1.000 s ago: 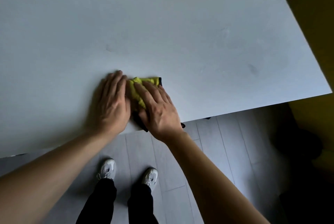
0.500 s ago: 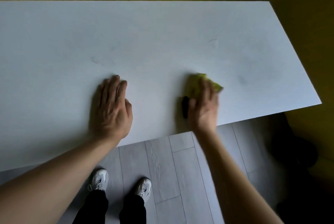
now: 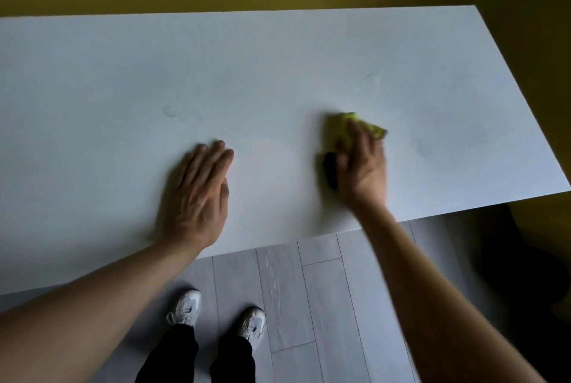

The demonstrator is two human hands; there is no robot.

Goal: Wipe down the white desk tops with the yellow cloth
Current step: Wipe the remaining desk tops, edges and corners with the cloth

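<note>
On desk (image 3: 123,79), cloth (image 3: 346,129) barely shifted, left hand (image 3: 194,197) unmoved

Dim, soft light falls on the white desk (image 3: 278,73), which is the brightest area and free of glare; corners darken, deepest at lower right; the right hand (image 3: 361,166) and yellow cloth (image 3: 349,127) are smeared by motion blur; faint shadows edge both hands; the desk's edges splay under wide-angle distortion.
</note>
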